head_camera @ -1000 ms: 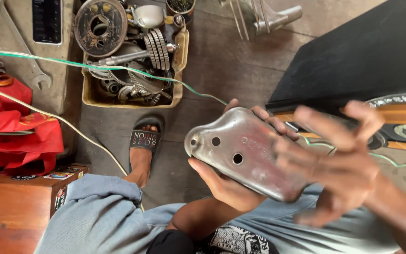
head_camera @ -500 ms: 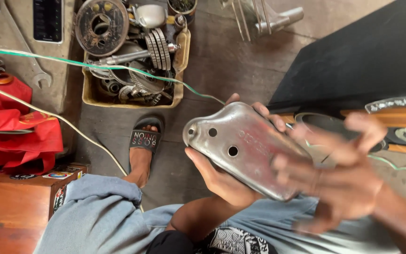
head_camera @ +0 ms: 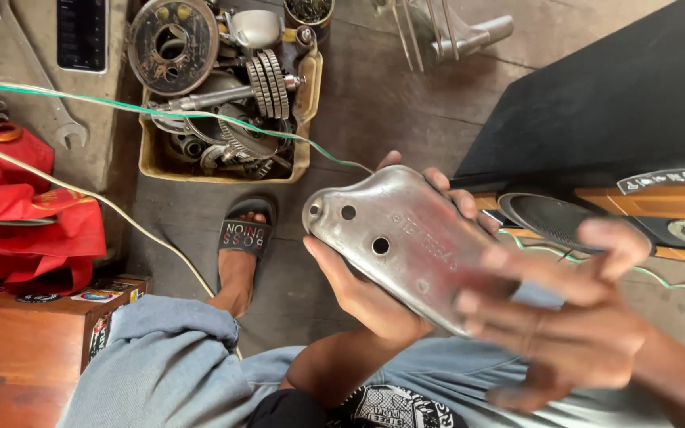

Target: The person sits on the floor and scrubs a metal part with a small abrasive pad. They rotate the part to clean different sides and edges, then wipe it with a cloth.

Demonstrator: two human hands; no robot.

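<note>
Seen from above, the left hand cradles a curved, shiny metal cover with three holes, fingers wrapped around its edges, held over the person's lap. The right hand, blurred, fingers spread, lies against the cover's near end. A box of metal parts sits on the floor beyond a sandalled foot.

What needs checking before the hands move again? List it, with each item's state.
1. Left hand under the metal cover, fingers wrapped around its far edge: ok.
2. Right hand flat on the cover's near end: cannot tell, blurred.
3. Cover's three holes facing up and unobstructed: ok.
4. Green wire apart from the cover: ok.
5. Sandalled foot apart from the parts tray: ok.
</note>
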